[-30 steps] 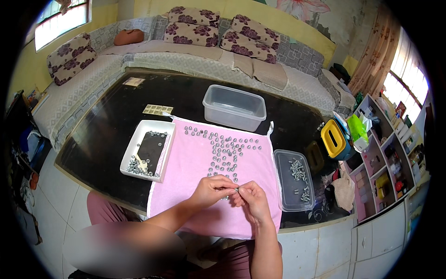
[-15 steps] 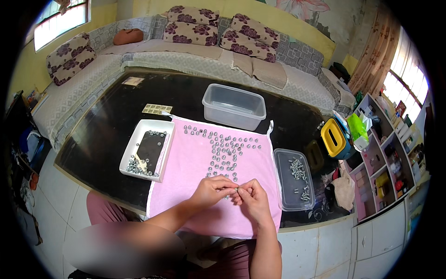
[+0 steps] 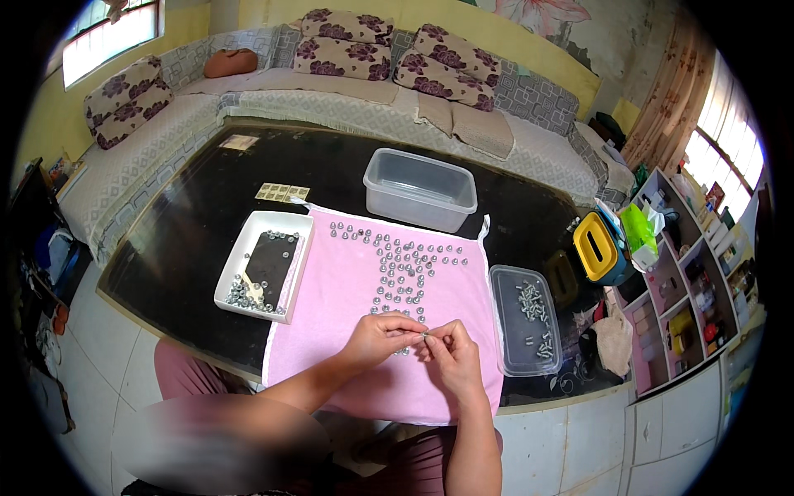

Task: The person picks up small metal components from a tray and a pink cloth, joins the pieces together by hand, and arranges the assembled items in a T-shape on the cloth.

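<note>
My left hand (image 3: 379,339) and my right hand (image 3: 454,355) meet over the near part of a pink cloth (image 3: 331,285). Thumbs and fingers of both are pinched together on one small metal piece (image 3: 425,335), mostly hidden by the fingertips, its exact kind too small to make out. Beyond the hands, rows of small silver metal pieces (image 3: 403,279) stand on the cloth. To the left, a white box (image 3: 223,285) holds loose silver nuts (image 3: 241,291). At the right, short metal screws (image 3: 532,303) lie in a shallow clear plastic lid (image 3: 506,357).
A deep clear plastic tub (image 3: 420,202) stands behind the cloth on the dark table (image 3: 174,240). Beside it lies a small patterned card (image 3: 281,193). A yellow-topped tissue box (image 3: 596,246) and a shelf unit (image 3: 674,281) are at the right. A sofa (image 3: 331,107) lines the back.
The view has shifted very slightly. Both hands stay pinched together in about the same place, with only small finger movement around the metal piece.
</note>
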{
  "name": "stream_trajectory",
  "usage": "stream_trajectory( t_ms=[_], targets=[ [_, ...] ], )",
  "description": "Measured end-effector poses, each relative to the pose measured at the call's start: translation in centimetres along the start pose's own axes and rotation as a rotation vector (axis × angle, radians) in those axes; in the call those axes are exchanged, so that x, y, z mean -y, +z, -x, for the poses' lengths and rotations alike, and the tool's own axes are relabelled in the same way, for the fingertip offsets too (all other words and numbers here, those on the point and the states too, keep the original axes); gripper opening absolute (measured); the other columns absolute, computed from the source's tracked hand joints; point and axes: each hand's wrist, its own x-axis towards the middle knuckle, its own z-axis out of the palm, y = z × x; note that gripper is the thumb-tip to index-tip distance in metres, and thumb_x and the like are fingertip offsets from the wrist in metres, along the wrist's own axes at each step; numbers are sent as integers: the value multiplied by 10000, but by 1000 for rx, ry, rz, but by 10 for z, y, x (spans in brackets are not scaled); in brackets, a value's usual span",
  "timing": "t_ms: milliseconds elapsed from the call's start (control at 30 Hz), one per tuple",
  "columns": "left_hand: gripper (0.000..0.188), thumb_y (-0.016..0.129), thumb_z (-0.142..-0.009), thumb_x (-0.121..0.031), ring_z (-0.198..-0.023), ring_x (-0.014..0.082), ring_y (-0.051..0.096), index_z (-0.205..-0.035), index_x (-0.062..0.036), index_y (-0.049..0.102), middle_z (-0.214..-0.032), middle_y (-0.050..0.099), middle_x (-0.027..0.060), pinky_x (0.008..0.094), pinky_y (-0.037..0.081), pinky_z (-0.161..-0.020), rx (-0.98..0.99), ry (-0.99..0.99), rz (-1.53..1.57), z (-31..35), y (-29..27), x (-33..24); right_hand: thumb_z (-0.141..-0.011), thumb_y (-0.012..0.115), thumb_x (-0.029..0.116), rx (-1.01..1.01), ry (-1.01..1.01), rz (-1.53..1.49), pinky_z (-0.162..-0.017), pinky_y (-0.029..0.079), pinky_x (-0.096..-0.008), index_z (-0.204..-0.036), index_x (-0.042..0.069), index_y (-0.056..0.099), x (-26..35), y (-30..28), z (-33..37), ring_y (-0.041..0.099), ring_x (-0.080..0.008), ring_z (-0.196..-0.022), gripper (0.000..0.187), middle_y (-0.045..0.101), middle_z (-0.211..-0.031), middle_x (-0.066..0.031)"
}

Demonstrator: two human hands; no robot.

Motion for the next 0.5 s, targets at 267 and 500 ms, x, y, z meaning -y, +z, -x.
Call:
stream_trajectory(
  t_ms=[267, 500],
  targets=[
    [171, 575, -793, 14, -783, 116, 582, -958, 42, 610, -891, 581, 85, 218, 481, -694, 18, 21, 39, -1, -1, 2, -851, 523, 42, 0, 70, -309, -528, 469, -216, -848, -7, 464, 0, 4, 0, 554, -115, -599, 77, 590, -698, -99],
    [159, 578, -800, 2, -835, 122, 577, -952, 42, 605, -894, 599, 83, 226, 476, -745, -54, -58, 44, 1, 2, -2, -851, 532, 64, -81, 174, -463, -526, 478, -225, -854, -19, 483, -2, 11, -3, 558, -125, -572, 97, 593, -692, -106]
  ],
)
